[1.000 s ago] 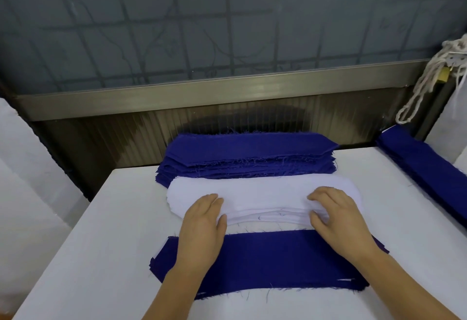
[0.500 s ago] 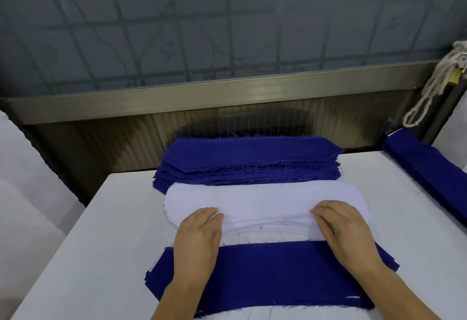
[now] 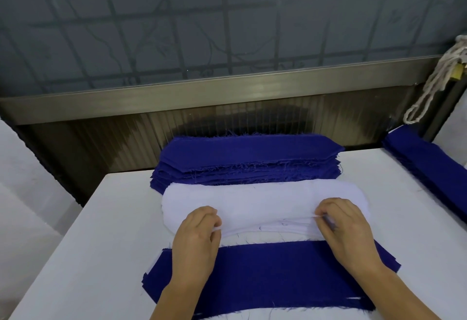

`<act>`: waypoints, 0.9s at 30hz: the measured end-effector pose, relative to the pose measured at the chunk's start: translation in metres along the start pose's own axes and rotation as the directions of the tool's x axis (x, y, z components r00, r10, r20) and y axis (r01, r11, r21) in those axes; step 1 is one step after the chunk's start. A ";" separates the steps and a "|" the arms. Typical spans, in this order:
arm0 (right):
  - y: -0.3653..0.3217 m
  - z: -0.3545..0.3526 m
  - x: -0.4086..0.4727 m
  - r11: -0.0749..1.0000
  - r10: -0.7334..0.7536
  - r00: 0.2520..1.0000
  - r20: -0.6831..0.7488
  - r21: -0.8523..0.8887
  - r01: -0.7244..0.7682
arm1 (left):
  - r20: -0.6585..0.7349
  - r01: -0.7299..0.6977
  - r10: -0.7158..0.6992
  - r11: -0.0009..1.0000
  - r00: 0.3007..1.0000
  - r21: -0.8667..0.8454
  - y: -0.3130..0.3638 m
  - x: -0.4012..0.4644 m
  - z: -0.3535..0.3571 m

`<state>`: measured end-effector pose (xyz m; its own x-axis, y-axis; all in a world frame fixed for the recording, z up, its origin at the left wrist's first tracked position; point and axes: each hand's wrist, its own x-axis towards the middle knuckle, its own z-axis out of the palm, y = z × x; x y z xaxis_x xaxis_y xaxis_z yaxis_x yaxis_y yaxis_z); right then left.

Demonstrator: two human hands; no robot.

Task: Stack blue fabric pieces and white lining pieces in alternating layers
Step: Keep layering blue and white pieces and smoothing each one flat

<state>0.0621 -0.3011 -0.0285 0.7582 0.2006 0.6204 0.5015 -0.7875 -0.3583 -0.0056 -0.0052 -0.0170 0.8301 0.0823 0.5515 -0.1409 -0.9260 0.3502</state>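
White bench (image 3: 75,256). Left hand (image 3: 195,240) at 7 o'clock: fingers (image 3: 213,218) pinching the near edge of the top white lining piece (image 3: 252,203). The lining pile is lying mid-bench, between the blue stack (image 3: 247,160) at 12 and the blue piece (image 3: 273,271) at 6. Right hand (image 3: 351,233): fingers pinching likewise. Judged light, limp, clingy; lift by both ends.
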 end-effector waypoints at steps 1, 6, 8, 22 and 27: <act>0.000 0.000 -0.001 1.000 -0.003 1.000 0.003 0.011 0.003 | 0.011 0.015 -0.015 1.000 1.000 -0.012 0.000 0.000 0.000; -0.003 -0.005 -0.006 0.995 -0.031 1.000 0.005 0.090 0.030 | 0.025 0.087 -0.086 0.995 0.996 -0.057 0.003 -0.002 -0.004; -0.004 -0.006 -0.008 0.994 -0.022 1.000 0.015 0.110 0.020 | 0.021 0.113 -0.112 0.991 0.993 -0.072 0.004 -0.002 -0.005; -0.012 -0.014 -0.009 0.999 -0.043 0.999 0.011 0.033 0.043 | -0.031 0.055 -0.057 0.997 0.998 -0.050 0.007 -0.010 -0.018; -0.013 -0.021 -0.018 0.997 -0.055 0.998 0.020 0.063 0.054 | -0.016 0.047 -0.048 0.997 0.999 -0.055 0.005 -0.015 -0.029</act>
<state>0.0339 -0.3068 -0.0204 0.7378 0.2552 0.6249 0.5664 -0.7376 -0.3676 -0.0347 -0.0010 -0.0017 0.8272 0.1328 0.5460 -0.1310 -0.8993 0.4172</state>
